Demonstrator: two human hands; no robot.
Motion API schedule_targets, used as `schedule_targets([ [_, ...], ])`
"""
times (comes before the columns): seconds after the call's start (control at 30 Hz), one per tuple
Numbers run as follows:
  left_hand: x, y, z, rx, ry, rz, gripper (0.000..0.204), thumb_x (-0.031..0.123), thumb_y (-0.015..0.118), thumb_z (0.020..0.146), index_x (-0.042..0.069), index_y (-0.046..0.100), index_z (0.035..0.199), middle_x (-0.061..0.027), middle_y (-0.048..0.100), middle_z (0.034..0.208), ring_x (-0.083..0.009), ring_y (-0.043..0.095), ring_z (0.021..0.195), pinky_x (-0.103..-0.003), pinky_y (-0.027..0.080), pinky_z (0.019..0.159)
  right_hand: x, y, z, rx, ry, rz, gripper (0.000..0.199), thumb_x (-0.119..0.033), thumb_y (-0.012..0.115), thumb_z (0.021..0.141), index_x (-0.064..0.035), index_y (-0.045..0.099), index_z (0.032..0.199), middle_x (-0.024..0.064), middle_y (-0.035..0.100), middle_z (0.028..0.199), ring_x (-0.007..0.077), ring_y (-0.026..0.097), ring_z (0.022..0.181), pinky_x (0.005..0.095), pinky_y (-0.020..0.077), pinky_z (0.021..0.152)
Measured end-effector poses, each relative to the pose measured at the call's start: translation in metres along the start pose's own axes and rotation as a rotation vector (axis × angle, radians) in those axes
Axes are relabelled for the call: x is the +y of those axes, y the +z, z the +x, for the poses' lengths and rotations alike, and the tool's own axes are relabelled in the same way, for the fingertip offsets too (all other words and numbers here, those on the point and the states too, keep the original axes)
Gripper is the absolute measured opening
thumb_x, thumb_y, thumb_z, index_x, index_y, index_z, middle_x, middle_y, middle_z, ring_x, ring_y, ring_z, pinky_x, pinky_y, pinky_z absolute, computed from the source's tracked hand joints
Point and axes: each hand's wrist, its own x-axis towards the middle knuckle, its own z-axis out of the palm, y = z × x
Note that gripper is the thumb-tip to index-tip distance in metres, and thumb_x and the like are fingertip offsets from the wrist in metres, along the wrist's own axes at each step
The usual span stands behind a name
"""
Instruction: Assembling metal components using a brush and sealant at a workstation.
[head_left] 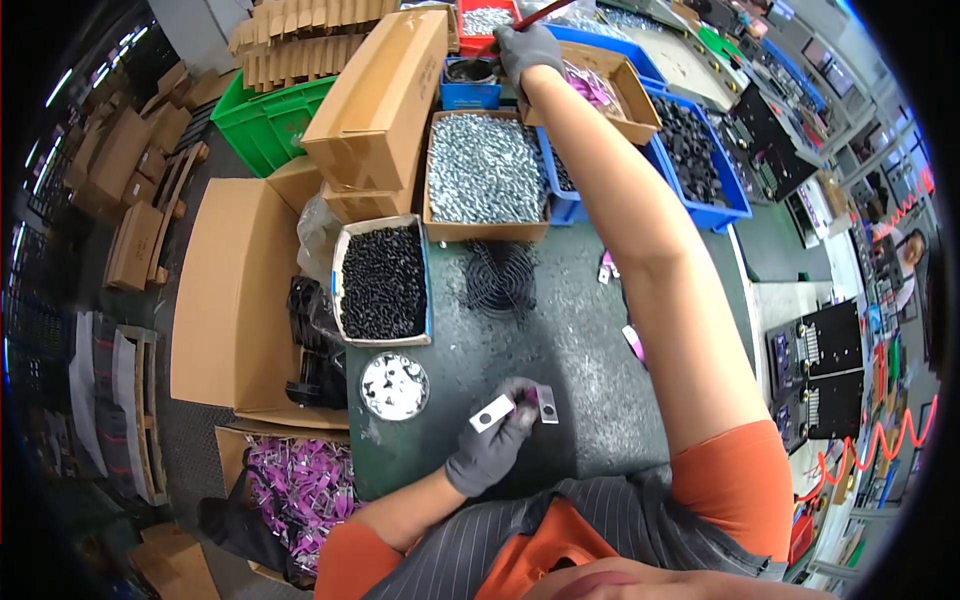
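My left hand (pixel 492 452), in a grey glove, is closed on a small metal bracket (pixel 491 413) with silver plates, dark round holes and purple between them. It holds the bracket above the green table, near my body. My right arm stretches far forward. At its end my gloved right hand (pixel 528 52) is closed at a dark red rod (pixel 545 14), above a small blue bin (pixel 470 92) with a dark round container in it. The rod's lower part is hard to make out.
Boxes of silver screws (pixel 486 168) and black screws (pixel 383 283) stand on the table (pixel 450 370). Nearby are a round dish of white pieces (pixel 394 386), a black coiled ring (pixel 500 279) and blue bins of black parts (pixel 690 150). A carton of purple pieces (pixel 300 490) sits at lower left.
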Motion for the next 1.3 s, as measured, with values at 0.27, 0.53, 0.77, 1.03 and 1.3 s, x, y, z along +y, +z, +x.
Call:
schedule_targets([
  [0.27, -0.005, -0.007, -0.008, 0.069, -0.1, -0.195, 0.022, 0.013, 0.046, 0.09, -0.002, 0.052, 0.106, -0.0043, 0.055, 0.073, -0.0091, 0.05, 0.06, -0.024, 0.042, 0.055, 0.015, 0.045, 0.03, -0.532, -0.206, -1.1, 0.03, -0.02, 0.071, 0.064, -0.0155, 0.069, 0.094, 0.0098, 0.065, 0.098, 0.0223, 0.064, 0.09, 0.0346, 0.0511, 0.074],
  [0.53, -0.012, -0.003, -0.007, 0.124, -0.085, -0.192, 0.025, 0.016, 0.047, 0.091, -0.001, 0.052, 0.108, -0.0023, 0.055, 0.072, -0.007, 0.049, 0.059, -0.022, 0.041, 0.054, 0.008, 0.035, 0.026, -0.336, -0.173, -1.179, 0.026, -0.031, 0.068, 0.069, -0.0153, 0.066, 0.09, 0.0083, 0.064, 0.095, 0.0222, 0.062, 0.089, 0.0327, 0.05, 0.073],
  [0.77, 0.003, -0.006, -0.002, 0.146, -0.094, -0.164, 0.024, 0.022, 0.045, 0.092, 0.004, 0.052, 0.105, 0.0027, 0.051, 0.073, -0.0043, 0.043, 0.061, -0.019, 0.038, 0.055, -0.012, -0.026, -0.012, -0.046, 0.53, 0.671, 0.018, -0.015, 0.046, 0.086, -0.0019, 0.057, 0.081, 0.0116, 0.062, 0.075, 0.0156, 0.058, 0.057, 0.0231, 0.0414, 0.043],
  [1.03, 0.003, -0.007, 0.005, 0.249, -0.059, -0.141, 0.026, 0.026, 0.047, 0.091, 0.005, 0.052, 0.107, 0.0027, 0.052, 0.078, -0.0027, 0.043, 0.061, -0.018, 0.036, 0.053, 0.016, -0.165, -0.129, -0.313, 0.654, 1.357, 0.013, -0.021, 0.05, 0.085, -0.0087, 0.052, 0.083, 0.0082, 0.057, 0.069, 0.0126, 0.047, 0.051, 0.0171, 0.031, 0.035],
  [1.3, 0.002, 0.006, 0.015, 0.243, -0.052, -0.039, 0.024, 0.018, 0.047, 0.09, 0.005, 0.052, 0.11, 0.003, 0.05, 0.075, -0.0025, 0.041, 0.058, -0.017, 0.033, 0.05, 0.021, -0.208, -0.21, -0.209, 0.765, 1.573, 0.015, -0.019, 0.048, 0.085, -0.0047, 0.051, 0.085, 0.0101, 0.055, 0.07, 0.0142, 0.048, 0.052, 0.0175, 0.0343, 0.035],
])
